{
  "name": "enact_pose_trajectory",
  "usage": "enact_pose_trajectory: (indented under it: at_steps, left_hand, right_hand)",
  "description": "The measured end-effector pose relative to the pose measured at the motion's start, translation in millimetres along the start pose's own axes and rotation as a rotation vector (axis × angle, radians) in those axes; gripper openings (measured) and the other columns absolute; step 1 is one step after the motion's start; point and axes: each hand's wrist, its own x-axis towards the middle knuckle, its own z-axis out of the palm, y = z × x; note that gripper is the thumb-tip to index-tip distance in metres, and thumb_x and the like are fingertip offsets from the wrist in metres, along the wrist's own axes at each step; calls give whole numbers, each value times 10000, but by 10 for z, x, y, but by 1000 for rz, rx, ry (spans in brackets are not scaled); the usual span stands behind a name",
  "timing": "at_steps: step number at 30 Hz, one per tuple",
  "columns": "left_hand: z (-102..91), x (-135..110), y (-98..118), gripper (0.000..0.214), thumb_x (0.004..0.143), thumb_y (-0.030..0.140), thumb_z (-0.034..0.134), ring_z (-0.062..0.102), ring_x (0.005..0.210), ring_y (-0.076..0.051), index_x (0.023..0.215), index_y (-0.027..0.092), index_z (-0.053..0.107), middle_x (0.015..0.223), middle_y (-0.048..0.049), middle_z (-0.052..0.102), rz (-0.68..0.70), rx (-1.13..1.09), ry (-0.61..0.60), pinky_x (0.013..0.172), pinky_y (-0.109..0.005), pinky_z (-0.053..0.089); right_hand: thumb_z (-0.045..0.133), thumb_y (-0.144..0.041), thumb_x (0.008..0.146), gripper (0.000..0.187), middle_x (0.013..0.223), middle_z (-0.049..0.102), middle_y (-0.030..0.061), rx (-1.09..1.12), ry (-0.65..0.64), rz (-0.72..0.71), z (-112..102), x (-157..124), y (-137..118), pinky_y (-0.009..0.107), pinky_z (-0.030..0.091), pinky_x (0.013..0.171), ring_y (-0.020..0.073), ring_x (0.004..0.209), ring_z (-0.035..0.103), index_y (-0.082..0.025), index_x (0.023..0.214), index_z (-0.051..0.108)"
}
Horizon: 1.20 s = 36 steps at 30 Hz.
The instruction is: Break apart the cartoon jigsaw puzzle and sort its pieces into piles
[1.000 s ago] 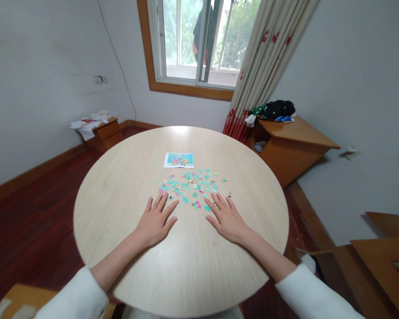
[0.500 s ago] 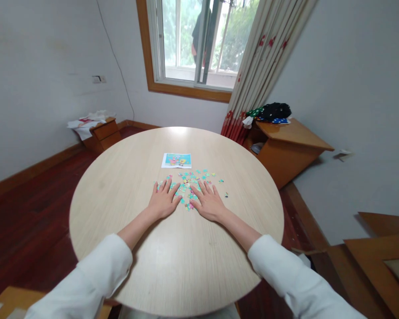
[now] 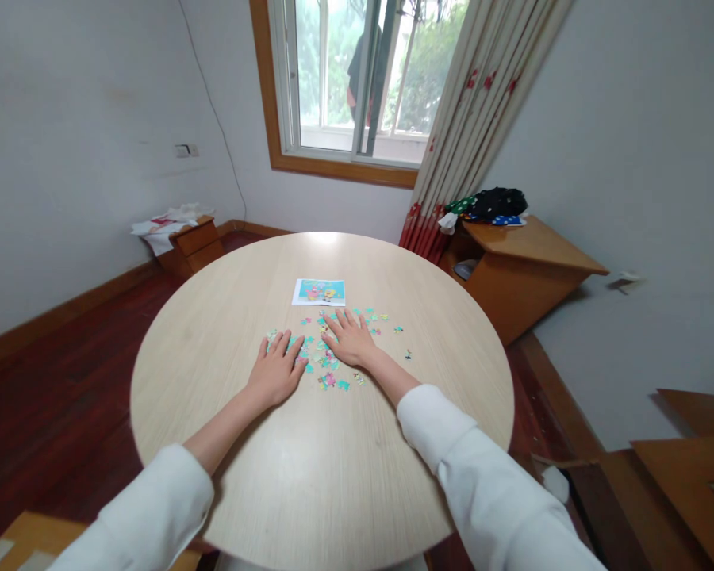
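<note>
Small teal and pink puzzle pieces (image 3: 333,379) lie scattered in the middle of the round pale wooden table (image 3: 214,333). My left hand (image 3: 274,369) lies flat on the pieces at the left of the heap, fingers spread. My right hand (image 3: 350,338) lies flat over the pieces farther back, fingers spread and pointing toward a printed picture card (image 3: 319,291) just beyond the heap. Neither hand holds anything. Both arms wear white sleeves.
A wooden cabinet (image 3: 523,270) with dark clothes on top stands at the right, by a curtain (image 3: 470,111). A small wooden drawer unit (image 3: 190,244) with papers sits by the left wall. A window (image 3: 357,75) is behind the table. Dark wooden floor surrounds it.
Both hands slid forward from the near edge of the heap onto the pieces. The right hand went farther back and leftward, and several pieces have shifted toward me.
</note>
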Motion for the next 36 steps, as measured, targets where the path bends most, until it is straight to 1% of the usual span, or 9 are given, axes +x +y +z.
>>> enact_pose_trajectory:
  at_steps: [4,7,12,14,16,21,26,31,36]
  left_hand:
    - [-9,23,-60,539,960,366,291,276,1393,-298,1429,113,364,1498,-186,311,-26,17,-37,1125,-510,197]
    - [-34,19,-124,545,966,339,261,251,1405,-284,1440,77,328,1506,-184,291,-27,11,-70,1132,-503,187]
    - [-108,-30,-198,572,967,383,242,224,1414,-281,1440,73,323,1518,-177,267,-41,8,-102,1139,-498,162]
    - [-126,-41,-205,598,961,425,246,216,1413,-300,1441,76,325,1515,-196,265,-96,26,-90,1137,-512,146]
    - [-126,-34,-193,632,953,465,256,212,1410,-323,1448,77,311,1510,-224,258,-159,43,-97,1131,-521,144]
    - [-75,66,-98,650,952,477,242,193,1414,-327,1459,72,281,1513,-245,227,-148,35,-128,1128,-503,157]
    - [-62,140,-22,648,954,484,220,190,1418,-315,1456,81,293,1514,-226,244,-89,-15,-105,1126,-503,166]
    - [-88,18,-30,651,949,492,237,184,1418,-322,1459,91,287,1526,-222,211,-120,-20,-77,1127,-513,163]
    - [-75,-139,-6,660,946,499,250,176,1422,-305,1467,95,269,1528,-206,209,-121,5,-115,1140,-506,133]
  right_hand:
    - [229,-551,945,601,1566,150,100,0,-33,-119,56,-48,-96,522,68,1142,292,1441,94,-274,1477,249]
    - [164,-511,962,600,1565,150,111,10,5,-167,6,-199,25,456,94,1156,255,1444,97,-223,1483,243]
    - [161,-455,967,593,1566,125,129,-73,128,180,-146,-523,636,507,98,1145,277,1445,85,-174,1484,239]
    - [189,-480,959,624,1564,114,150,-90,102,320,-150,-627,854,515,118,1138,290,1442,84,-157,1493,199]
    - [199,-485,956,642,1562,124,153,-100,54,380,-116,-680,966,506,111,1142,282,1443,85,-142,1498,167]
    - [183,-512,949,666,1566,126,114,-85,23,349,-11,-581,788,520,75,1146,275,1445,72,-135,1498,162]
    - [180,-513,946,695,1561,122,131,-30,24,206,19,-445,498,497,69,1154,259,1447,74,-84,1492,160]
    - [148,-474,954,671,1568,95,125,17,127,222,-24,-270,585,473,87,1157,245,1449,61,-76,1494,139]
    - [168,-498,948,657,1562,147,109,-28,18,137,2,-99,536,500,79,1150,251,1446,98,-129,1491,194]
